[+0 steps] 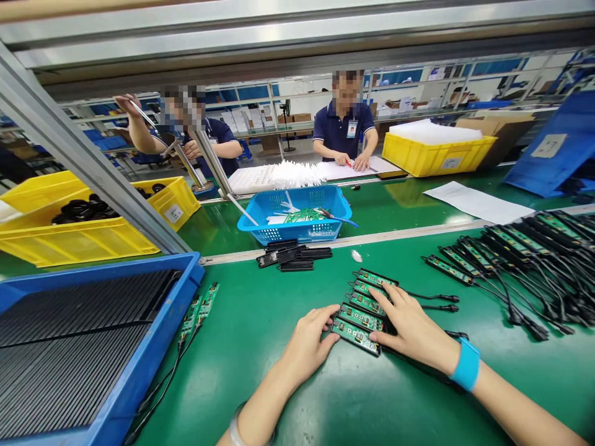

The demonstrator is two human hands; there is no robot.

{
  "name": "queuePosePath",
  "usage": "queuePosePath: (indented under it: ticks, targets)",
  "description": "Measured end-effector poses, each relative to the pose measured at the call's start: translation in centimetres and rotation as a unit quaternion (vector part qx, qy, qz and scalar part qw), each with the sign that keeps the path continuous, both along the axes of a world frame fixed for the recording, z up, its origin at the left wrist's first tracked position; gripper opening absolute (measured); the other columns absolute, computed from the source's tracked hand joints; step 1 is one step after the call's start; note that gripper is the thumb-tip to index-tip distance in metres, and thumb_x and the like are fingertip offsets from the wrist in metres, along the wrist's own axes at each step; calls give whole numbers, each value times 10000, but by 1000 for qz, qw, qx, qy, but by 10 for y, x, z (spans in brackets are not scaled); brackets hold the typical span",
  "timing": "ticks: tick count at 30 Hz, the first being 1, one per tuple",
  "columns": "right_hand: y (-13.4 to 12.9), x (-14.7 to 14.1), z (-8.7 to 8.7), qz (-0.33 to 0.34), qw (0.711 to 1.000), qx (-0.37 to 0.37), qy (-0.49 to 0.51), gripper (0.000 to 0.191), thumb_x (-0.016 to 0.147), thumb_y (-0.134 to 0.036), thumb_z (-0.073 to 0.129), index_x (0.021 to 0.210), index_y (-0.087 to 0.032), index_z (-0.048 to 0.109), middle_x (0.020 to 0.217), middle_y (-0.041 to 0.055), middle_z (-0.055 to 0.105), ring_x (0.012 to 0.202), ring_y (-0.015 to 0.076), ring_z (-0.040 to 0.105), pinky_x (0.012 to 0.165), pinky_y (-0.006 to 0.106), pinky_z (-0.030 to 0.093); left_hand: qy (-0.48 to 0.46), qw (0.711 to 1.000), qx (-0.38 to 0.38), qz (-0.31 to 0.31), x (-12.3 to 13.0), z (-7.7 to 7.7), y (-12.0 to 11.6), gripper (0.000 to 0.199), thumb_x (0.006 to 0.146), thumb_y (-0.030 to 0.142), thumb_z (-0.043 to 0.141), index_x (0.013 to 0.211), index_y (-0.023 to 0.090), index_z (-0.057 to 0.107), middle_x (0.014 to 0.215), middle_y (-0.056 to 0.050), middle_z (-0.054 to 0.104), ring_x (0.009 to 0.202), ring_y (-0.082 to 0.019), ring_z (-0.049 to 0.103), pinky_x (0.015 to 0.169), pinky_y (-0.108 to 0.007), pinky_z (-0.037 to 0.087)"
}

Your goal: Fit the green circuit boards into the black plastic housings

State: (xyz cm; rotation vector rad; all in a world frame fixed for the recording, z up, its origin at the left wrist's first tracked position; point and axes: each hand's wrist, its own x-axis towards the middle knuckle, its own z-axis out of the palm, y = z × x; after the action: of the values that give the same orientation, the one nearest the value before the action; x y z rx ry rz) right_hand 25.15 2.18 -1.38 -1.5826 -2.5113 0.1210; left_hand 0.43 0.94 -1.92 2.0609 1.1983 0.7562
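Several green circuit boards in narrow black cases (pixel 359 318) lie side by side in a row on the green table, black cables running off to the right. My left hand (pixel 309 337) is curled at the left ends of the nearest cases, thumb and fingertips pressed against them. Across the right ends of the row reaches my right hand (pixel 413 325), fingers on the farther cases and thumb on the nearest one, gripping the row. It partly hides the boards and cables. A blue band (pixel 466 364) is on the right wrist.
More cased boards with cables (pixel 506 248) lie at right. A blue tray (pixel 193 272) of black strips stands at left, beside loose boards (pixel 199 310). Black cases (pixel 297 255) lie before a blue basket (pixel 292 232). Two people work beyond, near yellow bins (pixel 439 155).
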Motion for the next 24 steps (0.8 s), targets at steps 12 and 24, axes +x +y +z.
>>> queuePosePath:
  ticks: [12,24]
  targets:
    - [-2,-1,24,-60,995,73,-40,800,614,-493,644,1246,-41,454,1006,195,601,931,336,531,809,429,382,-30,997,14,63,-6,3,4,348,841,229,562,1188,215,553,1079,-58,649,864,-166,604,734,-294,521]
    - [74,154,42,-335,905,163,-208,747,705,-622,595,1078,24,545,766,268,644,750,401,633,622,421,368,-15,997,41,63,-6,4,4,299,840,216,538,1133,227,597,1024,-54,669,845,-178,617,691,-288,530]
